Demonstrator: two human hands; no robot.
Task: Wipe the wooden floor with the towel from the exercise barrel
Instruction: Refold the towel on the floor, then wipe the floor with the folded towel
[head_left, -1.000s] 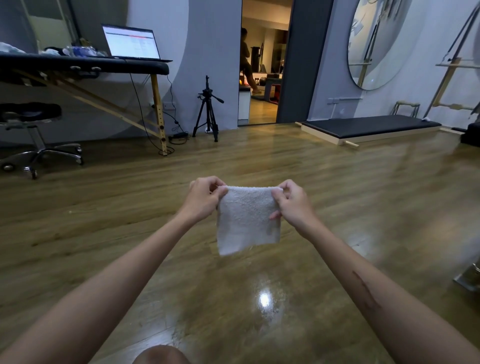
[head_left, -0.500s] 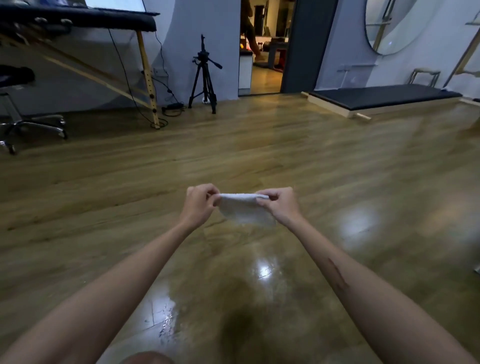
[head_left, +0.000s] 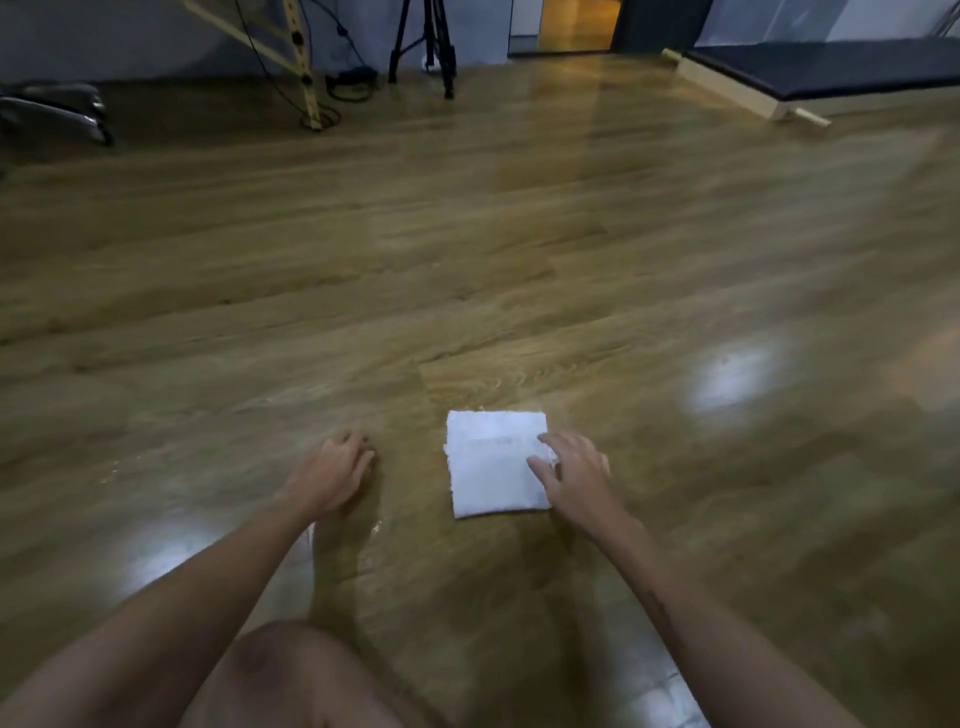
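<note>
A glossy wooden floor (head_left: 519, 249) fills the view, seen from a head camera looking down at a person crouched low, one bare knee (head_left: 291, 670) at the bottom edge. A white towel (head_left: 493, 462), folded into a flat square, lies on the floor just ahead of the knee. The right hand (head_left: 574, 478) rests at the towel's right edge, fingers spread and relaxed, their tips touching the cloth — not curled round it. The left hand (head_left: 335, 467) is to the left of the towel and apart from it, fingers loosely bent, holding nothing; whether it bears on the floor cannot be told. Faint wet streaks glint on the boards near that hand. Far beyond the towel stand a tripod (head_left: 423, 47), a folding wooden leg (head_left: 301, 62) with cables, and a low dark padded platform (head_left: 831, 67).

The towel appears set down and ready, so the wiping itself seems about to begin. The next move likely calls for the right palm to press flat onto the towel's middle and push it across the boards — with even pressure so the fold stays together.
</note>
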